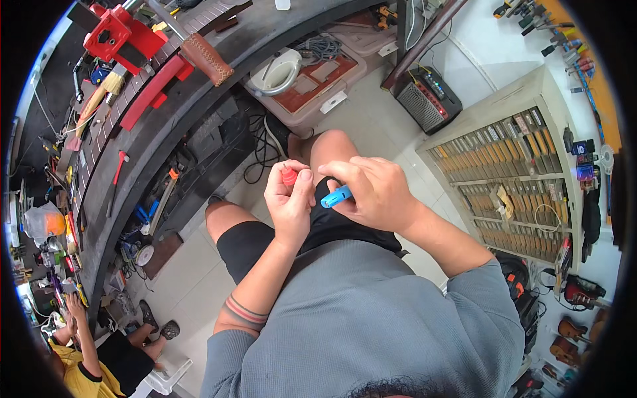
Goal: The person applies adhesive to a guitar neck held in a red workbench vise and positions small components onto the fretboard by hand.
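My left hand (289, 202) is closed around a small red piece with a narrow tip (289, 175), like the nozzle of a glue bottle. Its lower part is hidden in the fingers. Close by on the right, my right hand (371, 186) grips a short bright blue object (336, 196) with a dark slot at its end. Its exact kind is not clear, since the palm covers the rest. Both hands are held above my lap, a small gap apart, and the two objects do not touch.
A dark curved workbench (166, 93) carries a red vise (113, 36) and scattered tools. A toolbox (312, 86) holds a white bowl (277, 71). An amplifier (428, 99) and a cabinet of files (504, 159) stand right. A person in yellow (83, 378) works lower left.
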Demonstrator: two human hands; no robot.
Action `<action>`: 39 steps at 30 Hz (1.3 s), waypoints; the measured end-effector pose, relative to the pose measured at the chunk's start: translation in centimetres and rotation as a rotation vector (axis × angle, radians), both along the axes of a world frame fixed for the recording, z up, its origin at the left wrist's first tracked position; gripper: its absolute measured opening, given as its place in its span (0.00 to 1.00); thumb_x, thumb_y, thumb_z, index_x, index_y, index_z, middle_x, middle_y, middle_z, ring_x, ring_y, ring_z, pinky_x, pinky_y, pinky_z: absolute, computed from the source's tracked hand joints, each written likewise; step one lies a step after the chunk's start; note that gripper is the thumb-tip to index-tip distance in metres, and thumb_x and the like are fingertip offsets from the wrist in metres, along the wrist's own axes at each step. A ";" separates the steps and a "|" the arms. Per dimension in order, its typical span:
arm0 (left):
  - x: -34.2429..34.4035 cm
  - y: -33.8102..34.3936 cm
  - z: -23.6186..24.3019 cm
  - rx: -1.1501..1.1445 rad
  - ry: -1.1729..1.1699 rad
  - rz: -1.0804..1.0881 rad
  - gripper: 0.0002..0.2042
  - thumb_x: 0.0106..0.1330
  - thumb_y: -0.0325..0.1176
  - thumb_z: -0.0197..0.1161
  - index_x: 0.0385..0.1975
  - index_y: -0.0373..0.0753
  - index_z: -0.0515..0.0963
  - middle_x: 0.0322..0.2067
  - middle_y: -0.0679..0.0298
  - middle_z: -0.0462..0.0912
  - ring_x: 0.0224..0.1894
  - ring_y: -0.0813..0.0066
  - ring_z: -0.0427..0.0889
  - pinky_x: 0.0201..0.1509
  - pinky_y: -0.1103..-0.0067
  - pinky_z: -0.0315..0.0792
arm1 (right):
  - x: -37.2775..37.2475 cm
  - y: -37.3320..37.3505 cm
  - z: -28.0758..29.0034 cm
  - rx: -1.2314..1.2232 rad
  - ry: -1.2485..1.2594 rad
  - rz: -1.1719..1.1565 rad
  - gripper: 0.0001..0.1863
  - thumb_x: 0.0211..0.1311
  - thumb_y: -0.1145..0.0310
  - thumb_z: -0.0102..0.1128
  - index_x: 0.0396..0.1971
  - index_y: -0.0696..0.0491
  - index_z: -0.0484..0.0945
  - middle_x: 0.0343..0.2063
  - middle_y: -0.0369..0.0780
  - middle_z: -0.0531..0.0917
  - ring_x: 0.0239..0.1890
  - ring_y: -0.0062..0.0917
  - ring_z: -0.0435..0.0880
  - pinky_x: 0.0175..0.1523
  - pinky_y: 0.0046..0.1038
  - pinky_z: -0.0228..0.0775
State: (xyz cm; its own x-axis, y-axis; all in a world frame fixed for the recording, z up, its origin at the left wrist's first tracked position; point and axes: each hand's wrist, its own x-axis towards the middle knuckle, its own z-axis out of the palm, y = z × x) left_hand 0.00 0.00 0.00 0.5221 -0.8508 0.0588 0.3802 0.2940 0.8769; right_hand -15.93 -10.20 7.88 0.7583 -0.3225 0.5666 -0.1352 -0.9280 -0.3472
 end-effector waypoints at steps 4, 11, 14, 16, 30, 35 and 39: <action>-0.4 0.0 0.0 0.031 0.031 -0.017 0.06 0.81 0.32 0.66 0.46 0.38 0.76 0.29 0.71 0.77 0.22 0.88 0.72 0.25 0.86 0.66 | -0.2 -0.2 -0.7 0.048 -0.084 -0.029 0.27 0.59 0.73 0.76 0.58 0.51 0.76 0.34 0.38 0.87 0.28 0.30 0.88 0.34 0.33 0.80; -0.7 -0.4 0.6 0.151 -0.029 -0.004 0.06 0.82 0.33 0.64 0.45 0.39 0.75 0.20 0.73 0.74 0.18 0.88 0.68 0.21 0.86 0.60 | -0.5 0.1 -1.0 0.576 -0.130 -0.159 0.27 0.61 0.78 0.72 0.59 0.54 0.74 0.24 0.34 0.78 0.21 0.20 0.76 0.28 0.25 0.68; -0.4 -0.3 0.1 0.157 0.013 -0.043 0.07 0.80 0.32 0.67 0.45 0.38 0.77 0.29 0.72 0.79 0.21 0.89 0.71 0.24 0.86 0.65 | -0.4 -0.6 -2.2 0.835 -0.162 -0.180 0.24 0.68 0.76 0.70 0.61 0.53 0.73 0.28 0.29 0.74 0.27 0.12 0.70 0.33 0.20 0.64; -0.2 -0.2 0.0 0.171 0.016 -0.043 0.07 0.80 0.32 0.67 0.45 0.38 0.77 0.29 0.72 0.78 0.21 0.89 0.71 0.24 0.86 0.65 | -0.4 -1.3 -1.6 1.021 -0.144 -0.185 0.21 0.69 0.76 0.68 0.59 0.55 0.74 0.37 0.33 0.84 0.38 0.15 0.84 0.44 0.23 0.78; -0.5 -0.8 -0.5 0.201 0.038 -0.091 0.06 0.80 0.33 0.66 0.45 0.39 0.78 0.28 0.73 0.77 0.21 0.89 0.69 0.24 0.85 0.62 | -1.8 -2.1 -1.5 1.057 -0.235 -0.228 0.17 0.73 0.73 0.67 0.57 0.54 0.75 0.34 0.27 0.74 0.33 0.09 0.70 0.38 0.18 0.66; -0.4 -0.8 -0.5 0.201 0.035 -0.091 0.07 0.80 0.34 0.66 0.44 0.39 0.78 0.28 0.72 0.77 0.21 0.89 0.69 0.24 0.86 0.62 | -1.9 -2.3 -1.1 1.119 -0.247 -0.198 0.17 0.74 0.74 0.66 0.58 0.54 0.74 0.37 0.28 0.73 0.34 0.08 0.69 0.39 0.18 0.65; -0.5 -0.8 -0.5 0.197 0.047 -0.096 0.07 0.80 0.34 0.66 0.44 0.39 0.78 0.28 0.72 0.77 0.21 0.89 0.69 0.24 0.86 0.62 | -1.8 -2.5 -1.3 1.111 -0.301 -0.222 0.16 0.74 0.75 0.65 0.58 0.54 0.73 0.38 0.27 0.73 0.34 0.08 0.67 0.39 0.17 0.64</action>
State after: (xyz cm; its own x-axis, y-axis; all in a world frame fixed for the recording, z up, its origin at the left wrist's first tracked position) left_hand -0.46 -0.83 -0.55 0.4365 -0.8894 -0.1360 0.4404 0.0794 0.8943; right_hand -17.73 -12.68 6.54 0.5068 -0.8613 0.0369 -0.0302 -0.0604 -0.9977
